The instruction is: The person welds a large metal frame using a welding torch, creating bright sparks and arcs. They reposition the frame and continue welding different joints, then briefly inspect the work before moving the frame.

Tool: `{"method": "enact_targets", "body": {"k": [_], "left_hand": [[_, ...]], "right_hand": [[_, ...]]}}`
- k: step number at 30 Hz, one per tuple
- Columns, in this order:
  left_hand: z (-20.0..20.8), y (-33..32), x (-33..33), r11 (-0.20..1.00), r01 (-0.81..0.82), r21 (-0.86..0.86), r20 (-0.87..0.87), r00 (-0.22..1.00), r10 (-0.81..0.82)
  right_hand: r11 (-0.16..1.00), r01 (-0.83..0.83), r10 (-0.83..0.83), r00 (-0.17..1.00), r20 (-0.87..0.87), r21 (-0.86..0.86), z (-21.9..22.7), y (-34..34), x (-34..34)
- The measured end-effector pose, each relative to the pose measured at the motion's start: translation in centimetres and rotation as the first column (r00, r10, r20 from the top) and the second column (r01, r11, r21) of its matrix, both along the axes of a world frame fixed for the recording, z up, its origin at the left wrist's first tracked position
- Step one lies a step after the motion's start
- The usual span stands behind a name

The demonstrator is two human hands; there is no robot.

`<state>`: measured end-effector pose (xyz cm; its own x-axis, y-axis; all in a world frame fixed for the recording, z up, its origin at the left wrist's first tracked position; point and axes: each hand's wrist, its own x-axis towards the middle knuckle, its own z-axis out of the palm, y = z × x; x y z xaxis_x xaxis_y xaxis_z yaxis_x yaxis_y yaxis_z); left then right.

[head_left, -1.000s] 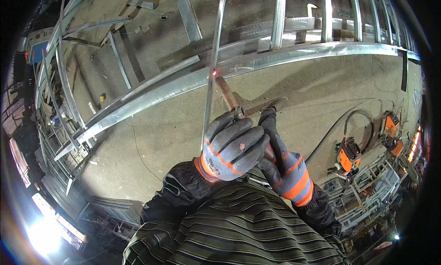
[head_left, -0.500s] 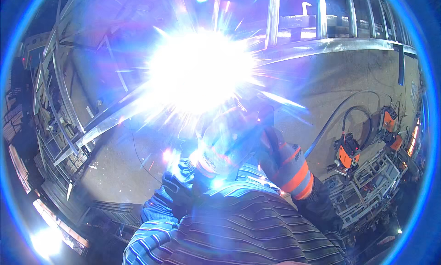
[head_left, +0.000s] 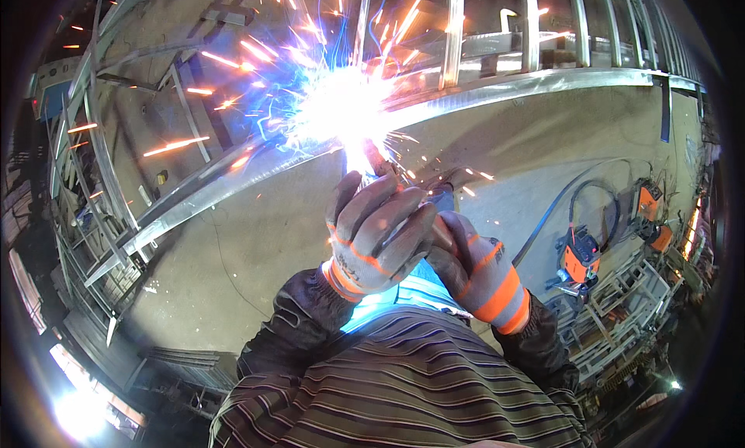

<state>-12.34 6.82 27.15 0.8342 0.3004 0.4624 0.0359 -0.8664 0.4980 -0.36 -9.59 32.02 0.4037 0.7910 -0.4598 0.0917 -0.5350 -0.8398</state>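
We are welding: both of our hands are wearing grey gloves with orange stripes and are bunched together in the middle of the view. Our left hand (head_left: 378,235) is curling its fingers closed around the welding electrode holder (head_left: 380,167), whose tip is poking out above the knuckles. Our right hand (head_left: 472,266) is sitting just beside and slightly behind the left, touching it, with fingers folded in; we cannot tell exactly what it is gripping, since the left hand is covering it.

The holder's tip is meeting the long steel rail (head_left: 497,87) of a metal frame lying on the concrete floor (head_left: 256,254). A bright white-blue welding arc (head_left: 345,107) is flaring right at that joint, and orange sparks (head_left: 178,145) are flying out to the left and upward. Upright steel bars (head_left: 452,33) are rising from the rail beyond the glare.

Well apart on our right, an orange welding machine (head_left: 580,256) is standing on the floor, with a dark cable (head_left: 555,207) curving away from it. Our striped shirt (head_left: 403,386) is filling the lower edge.
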Motion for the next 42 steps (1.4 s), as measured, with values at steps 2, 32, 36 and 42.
{"method": "enact_targets", "body": {"k": [2,32,36,42], "left_hand": [[0.4,-0.4,-0.5,0.999,-0.023,-0.048,0.046,0.999,0.025],[5.3,-4.5,-0.8,0.822,0.309,-0.478,0.106,0.949,-0.295],[4.6,-4.9,2.0,0.802,0.320,-0.505,0.094,0.944,-0.317],[5.2,-10.9,14.4,0.723,0.253,-0.643,-0.072,0.920,-0.386]], "right_hand": [[1.000,0.001,-0.001,1.000,-0.010,-0.010,0.6,0.3,0.3],[0.937,-0.210,0.296,0.900,0.319,-0.279,2.5,2.8,6.4],[0.995,0.089,-0.098,0.894,0.437,0.041,3.3,-3.3,9.7],[0.817,0.519,-0.576,0.725,0.376,0.252,6.4,-18.6,18.5]]}}
